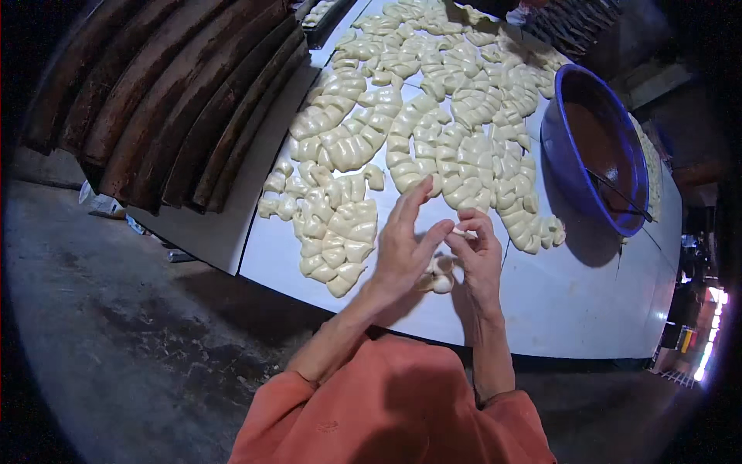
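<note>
Many pale, glossy dough pieces (pixel 338 232) lie pressed together in clusters over the white table. Close to the table's near edge, my right hand (pixel 481 263) pinches a small white bit of dough (pixel 464 233) between thumb and fingers. My left hand (pixel 403 249) is beside it with fingers stretched out and apart, its thumb pointing at the right fingertips. Whether that thumb touches the bit of dough, I cannot tell. A small clump of rounded dough pieces (pixel 440 278) rests on the table below and between the hands, partly covered by them.
At the right stands a large blue basin (pixel 558 147) with brown contents and a dark-handled utensil (pixel 621 195) leaning in it. Dark, curved, rusty-looking trays (pixel 166 93) are stacked at the left. The white table's (pixel 576 309) near edge runs just before my body.
</note>
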Available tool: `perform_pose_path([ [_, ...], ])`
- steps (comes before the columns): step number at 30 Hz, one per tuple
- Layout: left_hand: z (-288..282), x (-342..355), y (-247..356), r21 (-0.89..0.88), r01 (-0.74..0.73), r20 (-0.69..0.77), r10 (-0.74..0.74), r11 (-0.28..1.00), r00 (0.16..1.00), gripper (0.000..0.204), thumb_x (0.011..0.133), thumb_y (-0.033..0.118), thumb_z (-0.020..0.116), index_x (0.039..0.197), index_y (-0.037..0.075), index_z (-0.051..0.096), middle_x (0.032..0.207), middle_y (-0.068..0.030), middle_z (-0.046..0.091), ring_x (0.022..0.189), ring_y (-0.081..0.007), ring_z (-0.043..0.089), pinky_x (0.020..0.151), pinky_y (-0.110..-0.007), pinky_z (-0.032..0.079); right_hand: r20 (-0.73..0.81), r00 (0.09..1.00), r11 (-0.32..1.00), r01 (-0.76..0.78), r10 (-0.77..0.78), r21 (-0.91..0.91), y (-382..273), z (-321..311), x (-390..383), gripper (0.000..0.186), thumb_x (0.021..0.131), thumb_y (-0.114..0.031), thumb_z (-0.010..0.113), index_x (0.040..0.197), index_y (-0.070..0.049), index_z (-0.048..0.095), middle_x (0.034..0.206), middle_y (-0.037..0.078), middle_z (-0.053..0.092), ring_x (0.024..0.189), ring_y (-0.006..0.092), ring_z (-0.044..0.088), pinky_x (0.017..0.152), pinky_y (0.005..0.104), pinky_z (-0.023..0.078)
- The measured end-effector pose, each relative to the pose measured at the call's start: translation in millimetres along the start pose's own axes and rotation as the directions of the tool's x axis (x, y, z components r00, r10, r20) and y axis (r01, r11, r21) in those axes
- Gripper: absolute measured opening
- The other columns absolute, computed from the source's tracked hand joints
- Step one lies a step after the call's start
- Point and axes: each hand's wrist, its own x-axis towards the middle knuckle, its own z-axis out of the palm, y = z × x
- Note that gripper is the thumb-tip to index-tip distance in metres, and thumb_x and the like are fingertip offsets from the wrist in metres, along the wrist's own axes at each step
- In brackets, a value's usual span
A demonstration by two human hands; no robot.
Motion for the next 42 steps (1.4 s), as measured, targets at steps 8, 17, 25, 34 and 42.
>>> perform_pose_path([
  [8,76.7,-10.1,-15.4,-0.37,-0.184,0.037,0.212,0.911,0.977,0.079,0.09,0.051,0.067,0.141,-0.004,0.046,0.127,-0.0219,0.064,0.114,-0.0314,0.066,0.092,-0.034,0.053,0.042,0.994,0.764,-0.107,0.104,0.636,-37.3,-8.8,-11.6,0.02,0.089,-0.004,0.068,0.107,-0.003,0.058,0.096,0.007,0.066,0.085,0.0128,0.066,0.075,0.0256,0.055],
  [17,96.9,-7.4,28.4,-0.375,0.541,0.562,-0.279,0.753,0.778,0.049,0.094,0.025,0.07,0.133,-0.002,0.056,0.116,-0.0169,0.069,0.105,-0.0181,0.066,0.088,-0.032,0.054,-0.193,0.955,0.891,0.282,-0.226,0.355,-96.5,-146.7,61.0,0.014,0.097,-0.011,0.062,0.108,-0.005,0.058,0.099,0.003,0.062,0.088,0.0121,0.063,0.082,0.0297,0.053],
  [25,71.3,6.9,22.1,-0.087,0.532,0.509,-0.421,0.842,0.751,0.039,0.098,0.021,0.063,0.13,0.0,0.058,0.114,-0.0122,0.07,0.094,-0.0149,0.067,0.08,-0.029,0.054,-0.039,0.999,0.659,-0.037,0.012,-0.751,-97.5,-305.3,177.2,0.023,0.093,-0.024,0.06,0.106,-0.004,0.061,0.097,0.002,0.063,0.088,0.013,0.057,0.079,0.0302,0.047],
  [34,62.7,8.9,25.6,-0.022,0.583,0.626,-0.443,0.812,0.642,0.04,0.099,0.024,0.061,0.131,0.001,0.058,0.117,-0.012,0.069,0.099,-0.0129,0.067,0.06,-0.023,0.054,0.078,0.989,0.93,-0.087,0.122,-0.357,-126.0,-276.0,162.5,0.013,0.096,-0.022,0.061,0.095,-0.01,0.062,0.081,-0.003,0.059,0.075,0.0053,0.059,0.062,0.0211,0.048],
  [42,129.2,28.3,36.1,-0.476,0.667,0.577,-0.369,0.573,0.729,0.041,0.102,0.028,0.055,0.133,0.0,0.055,0.126,-0.0097,0.063,0.111,-0.019,0.062,0.094,-0.034,0.051,0.051,0.999,0.924,-0.009,-0.011,0.383,-81.2,-167.5,92.6,0.014,0.1,-0.014,0.058,0.11,-0.005,0.057,0.097,0.004,0.064,0.087,0.0111,0.065,0.077,0.0262,0.056],
])
